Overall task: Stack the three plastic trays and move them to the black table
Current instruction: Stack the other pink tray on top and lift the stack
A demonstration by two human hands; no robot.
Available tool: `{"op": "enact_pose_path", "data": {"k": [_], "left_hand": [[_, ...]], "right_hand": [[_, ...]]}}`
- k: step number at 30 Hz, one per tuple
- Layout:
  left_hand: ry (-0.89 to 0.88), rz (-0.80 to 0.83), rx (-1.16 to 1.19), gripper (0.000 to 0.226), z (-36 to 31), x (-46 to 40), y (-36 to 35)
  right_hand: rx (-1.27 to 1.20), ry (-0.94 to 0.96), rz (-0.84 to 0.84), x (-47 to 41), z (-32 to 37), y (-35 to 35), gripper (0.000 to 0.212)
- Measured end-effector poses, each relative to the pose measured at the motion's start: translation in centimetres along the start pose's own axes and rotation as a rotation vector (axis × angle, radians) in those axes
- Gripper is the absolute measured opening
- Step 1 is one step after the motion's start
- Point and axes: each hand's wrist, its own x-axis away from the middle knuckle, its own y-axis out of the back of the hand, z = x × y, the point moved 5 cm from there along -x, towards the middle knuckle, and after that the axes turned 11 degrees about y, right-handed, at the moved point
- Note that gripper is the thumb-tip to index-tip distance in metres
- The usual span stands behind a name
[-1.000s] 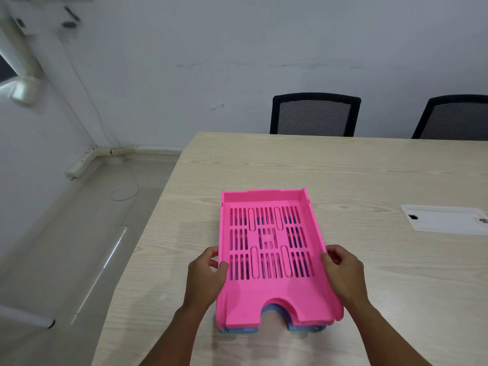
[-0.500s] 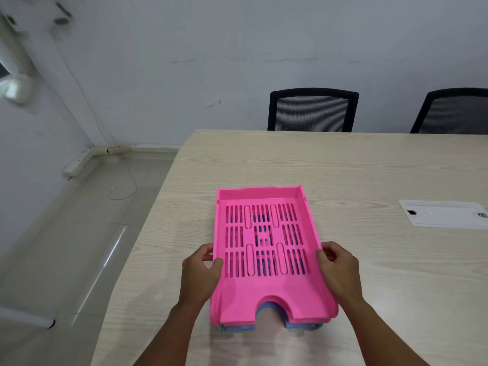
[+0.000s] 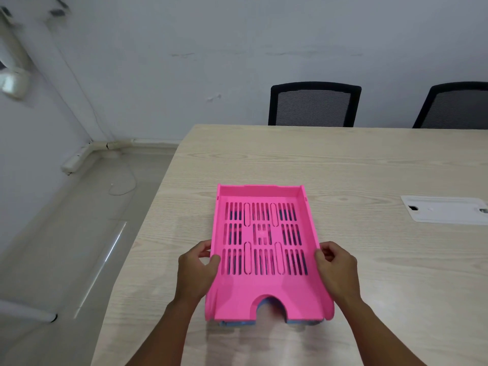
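Observation:
A pink slotted plastic tray lies on top of a stack on the light wooden table. A blue tray shows under its near edge and through the slots; a third tray cannot be made out. My left hand grips the stack's left side wall. My right hand grips the right side wall. The stack sits near the table's left front corner, its notched end toward me. No black table is in view.
A white flat cable-port cover lies in the table at the right. Two black mesh chairs stand behind the far edge. Left of the table is bare floor with a loose cable and wall trunking.
The stack and both hands sit at nearly the same spot on the table. The view has shifted slightly, and the tray looks squarer to me than before.

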Motion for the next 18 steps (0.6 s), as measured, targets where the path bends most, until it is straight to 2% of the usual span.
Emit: {"op": "enact_pose_path", "data": {"k": [15,18], "left_hand": [[0.020,0.005,-0.004,0.029,-0.3,0.3,-0.9],[0.066,0.038,0.019,0.024,-0.1,0.1,-1.1]], "right_hand": [[-0.024,-0.020,0.002,-0.8,-0.2,1.2,0.014],[-0.072,-0.082,0.068,-1.2,-0.5,0.6,0.008]]}}
